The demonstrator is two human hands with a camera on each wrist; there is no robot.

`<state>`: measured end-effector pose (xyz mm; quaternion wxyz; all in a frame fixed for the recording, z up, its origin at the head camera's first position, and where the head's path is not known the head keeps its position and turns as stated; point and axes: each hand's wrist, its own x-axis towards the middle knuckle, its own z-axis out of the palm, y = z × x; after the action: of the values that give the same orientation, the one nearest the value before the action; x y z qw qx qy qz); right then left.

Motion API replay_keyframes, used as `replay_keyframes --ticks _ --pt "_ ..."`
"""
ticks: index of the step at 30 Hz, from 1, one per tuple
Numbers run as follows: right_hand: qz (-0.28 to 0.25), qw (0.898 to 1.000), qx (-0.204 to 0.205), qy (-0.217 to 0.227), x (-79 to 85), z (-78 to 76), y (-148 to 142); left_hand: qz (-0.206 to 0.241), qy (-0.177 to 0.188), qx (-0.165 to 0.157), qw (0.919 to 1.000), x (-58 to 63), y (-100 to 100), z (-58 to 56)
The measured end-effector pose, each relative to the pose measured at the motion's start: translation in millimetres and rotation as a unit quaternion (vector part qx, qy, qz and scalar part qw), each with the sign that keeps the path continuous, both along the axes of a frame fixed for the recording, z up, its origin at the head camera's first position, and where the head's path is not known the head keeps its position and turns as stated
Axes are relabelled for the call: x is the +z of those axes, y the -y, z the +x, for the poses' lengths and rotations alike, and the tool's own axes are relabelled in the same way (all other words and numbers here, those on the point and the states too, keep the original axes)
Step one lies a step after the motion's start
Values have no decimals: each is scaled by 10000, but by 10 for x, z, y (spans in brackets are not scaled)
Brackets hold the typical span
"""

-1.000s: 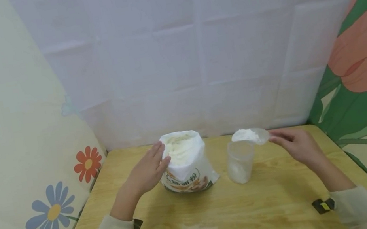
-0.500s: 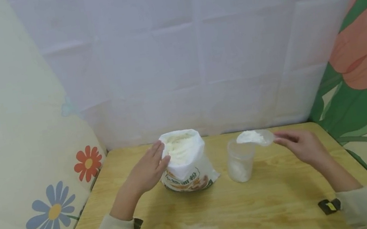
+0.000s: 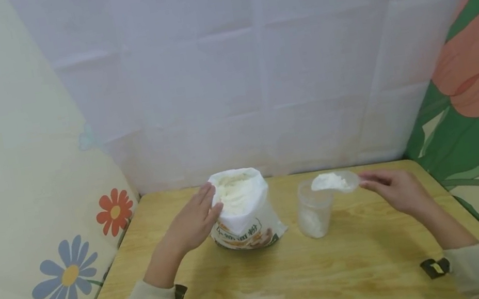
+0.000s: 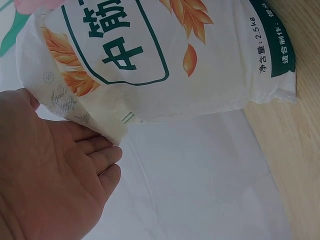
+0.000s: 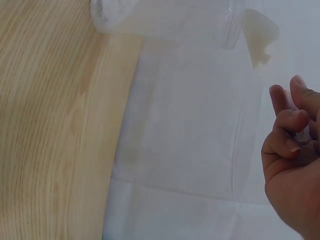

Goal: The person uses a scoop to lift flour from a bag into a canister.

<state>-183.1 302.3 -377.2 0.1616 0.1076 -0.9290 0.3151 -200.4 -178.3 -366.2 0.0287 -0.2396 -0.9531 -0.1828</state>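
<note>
The scoop (image 3: 351, 180), carrying a mound of powder (image 3: 328, 182), is held level over the mouth of the jar (image 3: 315, 215), near the table's (image 3: 317, 283) far edge, right of its middle. Its handle end is pinched narrowly by the right hand (image 3: 394, 190). Whether the jar's rim is touched cannot be told. The bag (image 3: 252, 231) is stood left of the jar, also near the far edge; its rim is lightly held between the bent fingers and thumb of the left hand (image 3: 192, 225).

Spillage onto the table may be caused by the scoop being rolled in the narrow pinch. The jar, steadied by neither hand, could be tipped if its rim were knocked.

Materials: the scoop and jar appear to be clear plastic, the latter cylindrical; the powder is white, fine and clumped; the bag is soft, white and printed; the table is wood-grained.
</note>
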Motion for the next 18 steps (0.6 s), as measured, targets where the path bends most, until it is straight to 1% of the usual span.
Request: replay_keyframes --ticks 8,18 --pt "147 9995 192 -189 35 -7 2 -29 99 21 9999 34 -6 12" --pt "527 9967 449 -426 106 -41 20 -66 100 14 9999 43 -18 12"
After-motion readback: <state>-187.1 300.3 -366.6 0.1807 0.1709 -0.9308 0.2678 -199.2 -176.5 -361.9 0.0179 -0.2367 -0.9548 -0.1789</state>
